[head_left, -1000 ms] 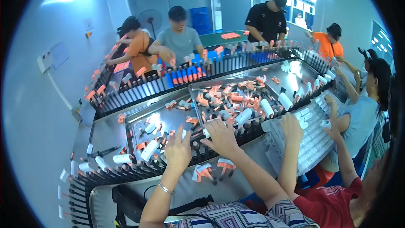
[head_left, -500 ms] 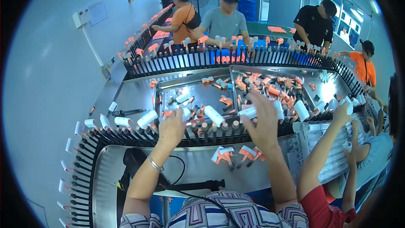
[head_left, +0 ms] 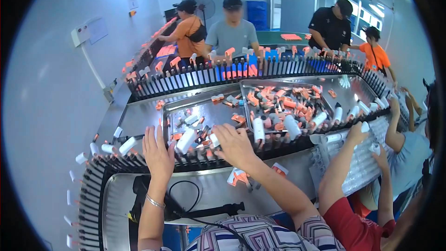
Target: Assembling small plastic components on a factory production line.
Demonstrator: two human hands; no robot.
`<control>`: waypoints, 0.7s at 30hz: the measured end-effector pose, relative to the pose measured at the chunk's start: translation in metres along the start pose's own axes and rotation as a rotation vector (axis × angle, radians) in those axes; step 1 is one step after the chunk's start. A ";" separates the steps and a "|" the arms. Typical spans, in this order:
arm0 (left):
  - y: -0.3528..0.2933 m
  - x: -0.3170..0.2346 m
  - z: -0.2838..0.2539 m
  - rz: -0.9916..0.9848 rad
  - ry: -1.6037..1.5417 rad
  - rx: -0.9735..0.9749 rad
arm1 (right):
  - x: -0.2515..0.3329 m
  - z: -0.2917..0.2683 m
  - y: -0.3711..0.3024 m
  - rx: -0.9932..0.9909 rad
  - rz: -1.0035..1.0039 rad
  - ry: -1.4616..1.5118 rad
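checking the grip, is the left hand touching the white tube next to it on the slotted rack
Cannot tell. In the head view the left hand sits close beside the white tube, contact unclear.

A steel table (head_left: 139,116) carries two shallow trays (head_left: 211,111) of orange and white parts (head_left: 283,104).

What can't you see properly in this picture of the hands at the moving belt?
- Right hand, head view: its back faces the camera, so whatever the fingers hold is hidden.
- Left hand, head view: the palm is turned away; contact with the black slotted belt can't be told.
- Orange and white parts in the metal tray: too small and jumbled to identify.
- Black tool: partly covered by the left forearm.
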State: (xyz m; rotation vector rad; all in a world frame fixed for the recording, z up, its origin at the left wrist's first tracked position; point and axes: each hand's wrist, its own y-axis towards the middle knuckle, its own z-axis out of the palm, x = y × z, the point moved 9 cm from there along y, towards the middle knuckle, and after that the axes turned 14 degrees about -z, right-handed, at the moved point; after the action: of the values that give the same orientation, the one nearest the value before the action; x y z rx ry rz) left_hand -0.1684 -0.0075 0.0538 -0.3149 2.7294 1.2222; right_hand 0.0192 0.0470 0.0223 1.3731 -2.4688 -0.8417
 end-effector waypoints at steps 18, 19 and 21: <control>-0.013 -0.126 0.081 0.259 -0.349 0.283 | -0.062 -0.001 -0.045 0.100 0.328 -0.097; -0.008 -0.129 0.078 0.283 -0.326 0.260 | -0.065 -0.003 -0.046 0.051 0.295 -0.062; -0.012 -0.116 0.067 0.217 -0.343 0.249 | -0.054 -0.008 -0.045 -0.006 0.208 -0.102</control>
State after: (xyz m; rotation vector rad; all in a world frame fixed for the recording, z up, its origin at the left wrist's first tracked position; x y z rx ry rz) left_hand -0.0507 0.0509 0.0250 0.2055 2.6163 0.8642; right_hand 0.0850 0.0702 0.0087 1.0716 -2.6254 -0.8895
